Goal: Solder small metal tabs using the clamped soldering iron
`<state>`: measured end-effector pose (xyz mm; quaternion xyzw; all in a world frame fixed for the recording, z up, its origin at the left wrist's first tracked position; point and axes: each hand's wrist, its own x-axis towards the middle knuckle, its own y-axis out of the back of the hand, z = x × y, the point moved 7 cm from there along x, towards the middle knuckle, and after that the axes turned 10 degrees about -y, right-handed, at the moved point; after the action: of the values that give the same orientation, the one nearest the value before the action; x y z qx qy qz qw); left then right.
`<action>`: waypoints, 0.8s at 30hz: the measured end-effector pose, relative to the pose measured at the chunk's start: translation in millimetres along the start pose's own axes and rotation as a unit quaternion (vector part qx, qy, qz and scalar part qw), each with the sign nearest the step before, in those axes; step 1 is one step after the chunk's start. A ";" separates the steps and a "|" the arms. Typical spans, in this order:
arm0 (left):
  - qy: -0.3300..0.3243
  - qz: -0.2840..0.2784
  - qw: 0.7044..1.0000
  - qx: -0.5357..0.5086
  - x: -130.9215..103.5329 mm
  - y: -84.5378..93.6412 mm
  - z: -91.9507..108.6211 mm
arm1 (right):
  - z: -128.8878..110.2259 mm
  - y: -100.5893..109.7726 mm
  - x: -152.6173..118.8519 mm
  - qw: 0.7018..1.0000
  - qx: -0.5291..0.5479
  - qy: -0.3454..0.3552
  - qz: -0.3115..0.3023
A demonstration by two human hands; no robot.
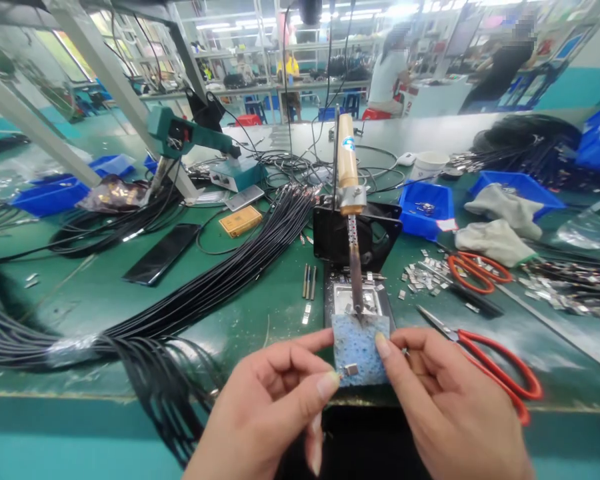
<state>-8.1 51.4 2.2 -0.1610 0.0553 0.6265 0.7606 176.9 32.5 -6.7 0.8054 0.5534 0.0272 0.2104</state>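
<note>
The small metal connector (pixel 351 369) — silvery, boxy, its rear hidden — was pinched in the left hand (pixel 275 400) over the near part of the blue sponge (pixel 361 343), its long axis roughly crosswise, free end toward the right hand (pixel 440 393). Beyond stood the soldering iron (pixel 349 160), tip down; the right thumb lay at the sponge's right edge, its grip uncertain.
</note>
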 end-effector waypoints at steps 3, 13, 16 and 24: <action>0.001 -0.002 1.000 -0.029 -4.6 -2.9 -6.5 | 5.2 2.5 -7.8 1.000 -0.025 0.007 0.001; 0.006 -0.018 1.000 -0.013 13.0 -3.2 -4.0 | -8.5 13.2 14.9 0.989 -0.134 0.048 0.045; 0.020 -0.011 1.000 -0.016 17.2 -2.8 -8.7 | -5.7 38.4 28.4 0.973 -0.186 0.072 0.120; 0.059 -0.065 0.995 -0.040 30.6 -22.2 -8.3 | 4.6 -11.7 17.7 0.968 0.018 0.000 -0.250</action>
<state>20.8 73.8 -10.5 -0.2315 0.0646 0.5664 0.7883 174.8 50.5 -18.5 0.6449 0.7378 -0.0368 0.1960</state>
